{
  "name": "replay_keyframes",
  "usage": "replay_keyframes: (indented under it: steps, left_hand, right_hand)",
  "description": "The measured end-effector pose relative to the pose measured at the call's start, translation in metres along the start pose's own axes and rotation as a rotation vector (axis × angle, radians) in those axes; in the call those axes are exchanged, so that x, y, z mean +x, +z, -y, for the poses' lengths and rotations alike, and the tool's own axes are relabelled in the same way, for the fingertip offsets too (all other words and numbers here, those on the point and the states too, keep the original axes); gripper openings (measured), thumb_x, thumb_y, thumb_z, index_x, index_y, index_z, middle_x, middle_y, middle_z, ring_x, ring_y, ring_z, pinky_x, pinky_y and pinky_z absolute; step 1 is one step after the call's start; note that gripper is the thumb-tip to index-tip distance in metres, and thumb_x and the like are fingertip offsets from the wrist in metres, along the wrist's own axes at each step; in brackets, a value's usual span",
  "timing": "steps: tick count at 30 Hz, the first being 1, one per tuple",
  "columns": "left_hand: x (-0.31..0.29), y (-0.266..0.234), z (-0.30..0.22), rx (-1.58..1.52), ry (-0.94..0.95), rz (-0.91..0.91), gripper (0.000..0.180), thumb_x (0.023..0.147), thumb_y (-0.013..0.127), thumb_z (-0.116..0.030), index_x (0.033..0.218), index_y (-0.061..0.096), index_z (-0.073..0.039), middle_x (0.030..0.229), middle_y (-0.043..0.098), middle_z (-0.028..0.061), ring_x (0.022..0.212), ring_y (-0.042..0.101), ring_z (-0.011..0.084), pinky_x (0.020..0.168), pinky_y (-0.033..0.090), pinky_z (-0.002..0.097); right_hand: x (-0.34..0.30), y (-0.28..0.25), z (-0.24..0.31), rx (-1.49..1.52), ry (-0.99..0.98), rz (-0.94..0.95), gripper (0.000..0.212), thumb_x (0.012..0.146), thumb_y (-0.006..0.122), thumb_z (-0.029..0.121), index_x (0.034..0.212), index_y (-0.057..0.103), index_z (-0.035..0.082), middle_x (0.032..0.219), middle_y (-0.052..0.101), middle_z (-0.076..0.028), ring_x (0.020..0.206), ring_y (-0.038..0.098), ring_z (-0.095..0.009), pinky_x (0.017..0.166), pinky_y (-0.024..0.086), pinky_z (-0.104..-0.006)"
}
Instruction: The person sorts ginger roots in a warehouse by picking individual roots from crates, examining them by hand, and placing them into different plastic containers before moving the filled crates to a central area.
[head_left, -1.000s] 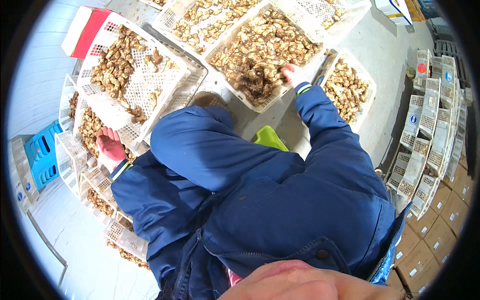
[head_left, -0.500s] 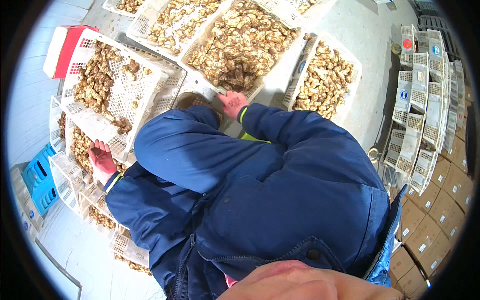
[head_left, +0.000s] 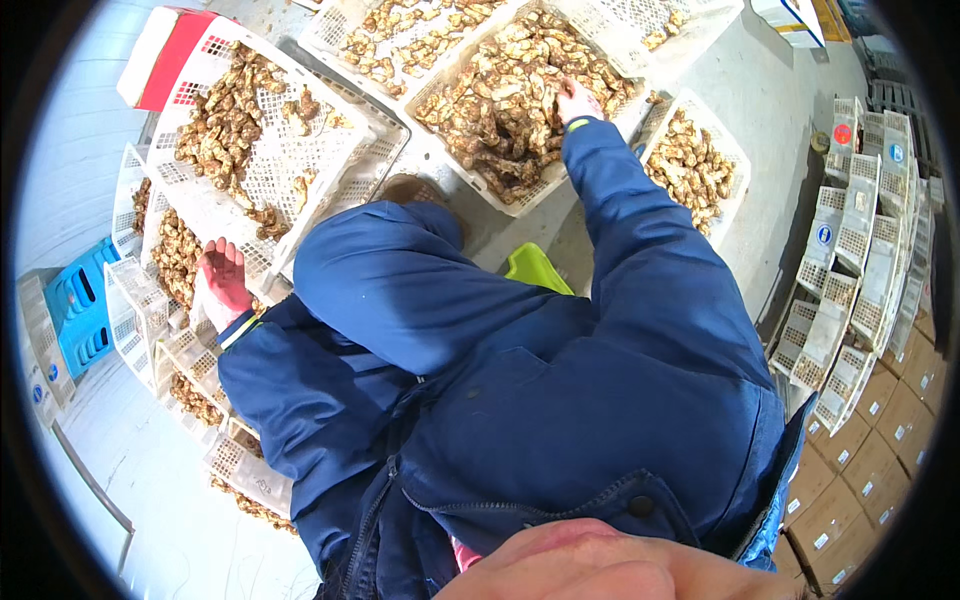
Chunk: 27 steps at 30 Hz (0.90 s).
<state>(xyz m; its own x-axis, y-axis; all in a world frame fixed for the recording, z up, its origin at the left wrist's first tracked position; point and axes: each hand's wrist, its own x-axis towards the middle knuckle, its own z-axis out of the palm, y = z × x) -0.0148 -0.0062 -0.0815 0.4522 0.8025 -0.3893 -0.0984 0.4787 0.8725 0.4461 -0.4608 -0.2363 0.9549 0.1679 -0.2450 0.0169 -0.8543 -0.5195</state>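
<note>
– Why is the left hand [head_left: 224,275] held at nine o'clock?
– For balance, perhaps; its fingers are loosely spread; at one o'clock, brown pieces [head_left: 490,100] are reached by the right hand [head_left: 578,100], in a crate [head_left: 545,188] presumably set within reach; whether any are gripped cannot be told.

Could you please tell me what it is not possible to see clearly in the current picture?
Right hand: head view; its fingertips are not clear against the brown pieces, so whether it grips one is uncertain.
Green object: head view; its lower part is hidden by the blue clothing.
White box, upper right: head view; cut off by the top edge.
Carton labels: head view; too small to read.
</note>
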Motion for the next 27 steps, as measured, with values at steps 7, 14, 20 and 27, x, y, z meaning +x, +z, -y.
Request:
replay_keyframes:
  steps: [7, 14, 20, 27]
  left_hand:
    - [-0.026, 0.060, 0.006, 0.075, 0.120, 0.067, 0.044, 0.089, 0.048, -0.034, 0.120, 0.043, -0.003, 0.114, 0.052, 0.0119, 0.100, 0.052, 0.0215, 0.089, 0.041, 0.0348]
    - [-0.063, 0.217, -0.002, 0.395, 0.031, 0.490, 0.035, 0.090, 0.045, -0.023, 0.116, 0.049, 0.000, 0.109, 0.053, 0.0104, 0.095, 0.052, 0.0191, 0.089, 0.040, 0.0308]
    - [-0.002, 0.292, 0.090, 0.946, -0.172, 0.801, 0.040, 0.087, 0.051, -0.027, 0.115, 0.049, 0.002, 0.098, 0.055, 0.0108, 0.082, 0.051, 0.0140, 0.076, 0.042, 0.0264]
    - [0.017, 0.306, 0.145, 1.300, 0.083, 0.985, 0.044, 0.083, 0.054, -0.033, 0.112, 0.051, 0.000, 0.104, 0.057, 0.0188, 0.098, 0.054, 0.0305, 0.084, 0.042, 0.0333]
  right_hand:
    - [-0.079, 0.043, -0.104, 0.375, 0.465, -0.273, 0.072, 0.072, 0.062, 0.044, 0.122, 0.042, -0.004, 0.109, 0.055, -0.023, 0.098, 0.055, -0.030, 0.085, 0.042, -0.0343]
    - [-0.075, 0.101, -0.071, 0.372, 0.726, -0.091, 0.063, 0.079, 0.051, 0.052, 0.104, 0.056, -0.005, 0.096, 0.059, -0.023, 0.090, 0.055, -0.035, 0.080, 0.043, -0.0399]
    - [-0.079, 0.107, -0.047, 0.435, 0.828, -0.476, 0.047, 0.076, 0.065, 0.035, 0.099, 0.056, -0.005, 0.086, 0.061, -0.024, 0.078, 0.059, -0.038, 0.069, 0.046, -0.0418]
    - [-0.071, 0.110, -0.064, 0.327, 0.868, -0.545, 0.040, 0.075, 0.064, 0.028, 0.100, 0.054, -0.001, 0.082, 0.062, -0.020, 0.073, 0.058, -0.035, 0.069, 0.045, -0.0409]
